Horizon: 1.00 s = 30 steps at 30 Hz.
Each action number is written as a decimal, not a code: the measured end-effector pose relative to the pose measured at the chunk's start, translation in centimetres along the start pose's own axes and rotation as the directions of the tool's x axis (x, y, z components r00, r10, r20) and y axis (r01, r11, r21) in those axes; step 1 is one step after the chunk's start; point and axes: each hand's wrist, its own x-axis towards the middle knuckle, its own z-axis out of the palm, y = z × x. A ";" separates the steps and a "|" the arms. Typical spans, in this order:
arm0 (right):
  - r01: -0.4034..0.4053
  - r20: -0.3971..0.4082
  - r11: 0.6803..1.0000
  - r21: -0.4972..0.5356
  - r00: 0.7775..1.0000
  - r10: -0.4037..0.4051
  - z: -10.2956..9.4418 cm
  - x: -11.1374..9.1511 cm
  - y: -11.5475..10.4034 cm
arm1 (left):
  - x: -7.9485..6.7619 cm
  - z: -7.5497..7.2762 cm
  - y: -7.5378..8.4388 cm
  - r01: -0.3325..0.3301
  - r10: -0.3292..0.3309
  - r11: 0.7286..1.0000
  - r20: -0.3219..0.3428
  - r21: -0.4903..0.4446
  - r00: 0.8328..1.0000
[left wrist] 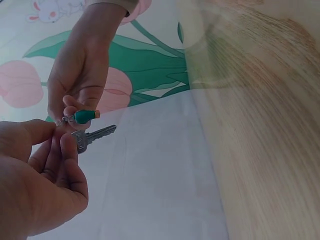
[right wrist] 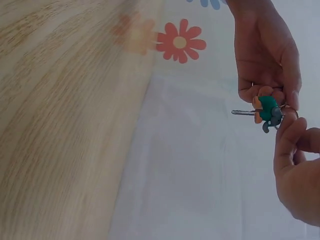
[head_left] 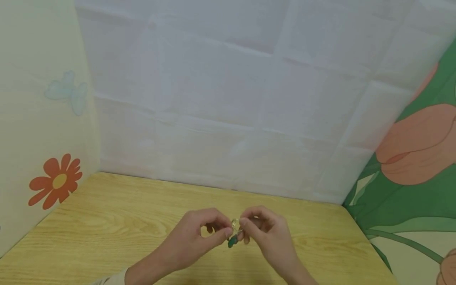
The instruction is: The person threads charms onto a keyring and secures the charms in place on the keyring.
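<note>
Over the wooden table my left hand (head_left: 192, 237) and right hand (head_left: 276, 237) meet fingertip to fingertip. Between them is a thin metal key ring (head_left: 235, 224), its left side pinched by my left thumb and fingers, its right side by my right. A small green figure charm (right wrist: 269, 108) with orange feet and a grey head hangs from the ring on a short chain. A silver key (left wrist: 96, 138) sticks out by the left fingers in the left wrist view. Fingertips hide part of the ring.
The wood-grain table (head_left: 142, 213) reaches back to a creased white sheet (head_left: 213, 99). On the left stands a cream panel with a red flower (head_left: 57, 182); on the right, a panel with pink tulips (head_left: 417, 146).
</note>
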 end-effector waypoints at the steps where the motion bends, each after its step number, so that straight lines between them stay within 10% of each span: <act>1: -0.019 0.001 1.000 0.005 1.000 0.019 -0.1 0.1 0.0 | 0.0 0.0 0.0 -0.019 0.019 1.000 -0.003 0.007 1.000; 7: -0.061 -0.005 0.998 -0.002 0.998 0.061 -0.5 0.4 0.4 | 0.2 -0.2 0.0 -0.112 0.113 0.993 -0.012 0.034 0.994; 16: 0.149 -0.008 0.976 -0.162 0.988 -0.152 0.0 0.0 0.6 | 0.2 0.0 0.0 0.096 -0.093 0.995 0.067 -0.032 0.993; 22: 0.339 0.062 0.930 -0.145 0.941 -0.333 0.1 0.1 0.5 | 0.2 -0.2 -0.1 0.122 -0.117 0.990 0.068 -0.078 0.991; 30: 0.338 0.072 0.932 -0.133 0.941 -0.331 0.0 0.1 0.3 | 0.2 -0.7 0.4 0.113 -0.093 0.976 0.112 -0.188 0.989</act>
